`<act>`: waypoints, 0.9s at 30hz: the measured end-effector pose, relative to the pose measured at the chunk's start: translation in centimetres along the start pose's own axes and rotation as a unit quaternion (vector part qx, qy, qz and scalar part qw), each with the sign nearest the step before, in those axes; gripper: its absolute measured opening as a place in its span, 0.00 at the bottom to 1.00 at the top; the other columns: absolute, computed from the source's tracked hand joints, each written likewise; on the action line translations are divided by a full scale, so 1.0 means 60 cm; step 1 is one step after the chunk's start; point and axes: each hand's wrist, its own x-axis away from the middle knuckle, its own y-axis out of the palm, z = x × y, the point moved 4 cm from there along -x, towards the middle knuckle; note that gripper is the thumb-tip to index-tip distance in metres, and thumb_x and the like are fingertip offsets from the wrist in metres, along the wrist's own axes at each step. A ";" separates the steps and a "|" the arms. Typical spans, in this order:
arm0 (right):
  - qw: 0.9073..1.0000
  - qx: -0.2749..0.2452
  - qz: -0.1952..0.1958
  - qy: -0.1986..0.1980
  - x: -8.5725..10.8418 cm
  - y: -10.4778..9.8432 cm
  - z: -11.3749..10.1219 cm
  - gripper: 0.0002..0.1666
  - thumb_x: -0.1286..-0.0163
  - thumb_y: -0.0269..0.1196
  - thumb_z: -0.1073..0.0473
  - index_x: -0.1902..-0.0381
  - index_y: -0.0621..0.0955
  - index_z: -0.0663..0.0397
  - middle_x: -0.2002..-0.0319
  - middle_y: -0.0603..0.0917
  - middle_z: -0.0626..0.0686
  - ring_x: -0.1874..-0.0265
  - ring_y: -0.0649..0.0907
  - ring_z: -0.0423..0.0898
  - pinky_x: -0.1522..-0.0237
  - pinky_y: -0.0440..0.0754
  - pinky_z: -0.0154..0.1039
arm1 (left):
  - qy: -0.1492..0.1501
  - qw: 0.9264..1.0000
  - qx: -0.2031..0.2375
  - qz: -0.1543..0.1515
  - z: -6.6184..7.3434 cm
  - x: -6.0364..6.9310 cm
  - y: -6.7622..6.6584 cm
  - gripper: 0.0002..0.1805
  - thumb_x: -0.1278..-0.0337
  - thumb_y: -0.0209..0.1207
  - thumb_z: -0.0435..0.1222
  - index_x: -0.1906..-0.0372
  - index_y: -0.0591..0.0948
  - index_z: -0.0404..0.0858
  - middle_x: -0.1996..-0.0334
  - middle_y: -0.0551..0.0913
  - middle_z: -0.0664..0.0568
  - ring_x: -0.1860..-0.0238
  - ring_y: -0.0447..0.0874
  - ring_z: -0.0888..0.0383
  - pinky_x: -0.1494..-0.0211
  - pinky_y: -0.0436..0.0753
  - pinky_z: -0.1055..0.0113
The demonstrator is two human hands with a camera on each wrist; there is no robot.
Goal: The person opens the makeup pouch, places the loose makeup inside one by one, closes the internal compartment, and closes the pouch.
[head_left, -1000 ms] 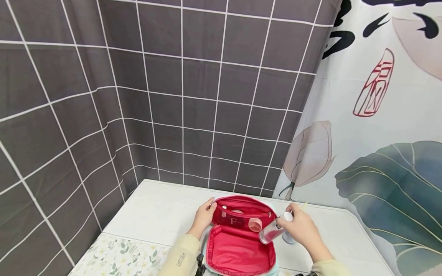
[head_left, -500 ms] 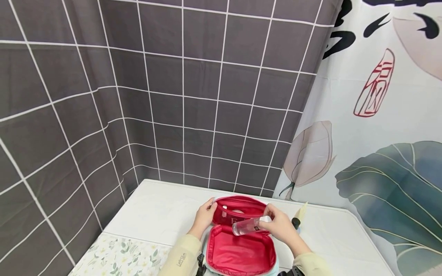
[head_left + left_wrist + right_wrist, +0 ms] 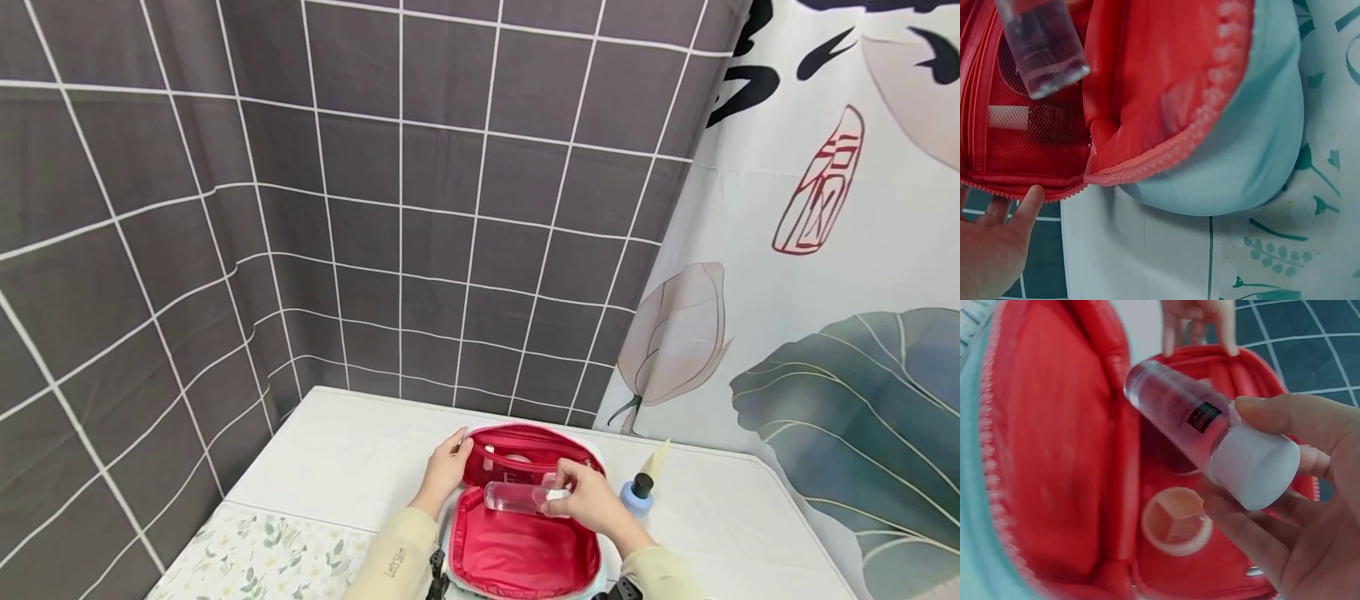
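A clear bottle with a white cap (image 3: 1175,412) lies nearly level over the open red-lined toiletry bag (image 3: 517,554). My right hand (image 3: 592,500) pinches it by the cap end, thumb on one side and fingers on the other. At the bag's raised lid, my left hand (image 3: 444,471) grips the left edge, thumb in front and fingers behind, as the left wrist view (image 3: 997,250) also shows. Behind the lid's mesh sit a round pinkish item (image 3: 1177,522) and a small white item (image 3: 1009,117). The bag's outside is pale blue.
On the white table (image 3: 360,450), right of the bag, stands a blue bottle with a black cap (image 3: 637,493). A pale yellow tube (image 3: 657,460) is just behind it. Flower-patterned cloth (image 3: 262,554) covers the front left. A dark grid curtain (image 3: 435,250) hangs behind.
My right hand has carried the clear bottle leftward from beside the bag to over it, tipping it toward level. The blue bottle has come into view. My left hand stays at the lid.
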 end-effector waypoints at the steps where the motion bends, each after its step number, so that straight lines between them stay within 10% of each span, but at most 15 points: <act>1: 1.000 -0.003 -0.006 -0.004 -0.001 0.005 0.001 0.21 0.60 0.74 0.63 0.79 0.69 0.51 0.82 0.72 0.44 0.82 0.69 0.38 0.77 0.69 0.33 | -0.002 1.000 0.001 0.000 0.001 0.000 0.000 0.23 0.34 0.50 0.39 0.40 0.71 0.31 0.53 0.79 0.34 0.50 0.77 0.42 0.44 0.71 0.50; 12: 0.999 0.014 -0.036 -0.008 -0.010 0.035 0.014 0.20 0.59 0.75 0.60 0.79 0.71 0.51 0.77 0.78 0.41 0.77 0.74 0.38 0.73 0.72 0.35 | 0.008 1.000 0.004 -0.005 0.004 0.000 0.004 0.23 0.35 0.51 0.39 0.40 0.72 0.30 0.54 0.80 0.34 0.51 0.78 0.43 0.45 0.72 0.50; 27: 0.973 0.226 -0.048 -0.026 -0.019 0.039 0.020 0.22 0.63 0.77 0.54 0.87 0.71 0.44 0.87 0.69 0.38 0.83 0.69 0.37 0.81 0.66 0.35 | 0.020 1.000 -0.003 -0.001 0.002 0.003 0.000 0.22 0.35 0.51 0.38 0.41 0.72 0.29 0.54 0.79 0.33 0.52 0.79 0.42 0.46 0.73 0.49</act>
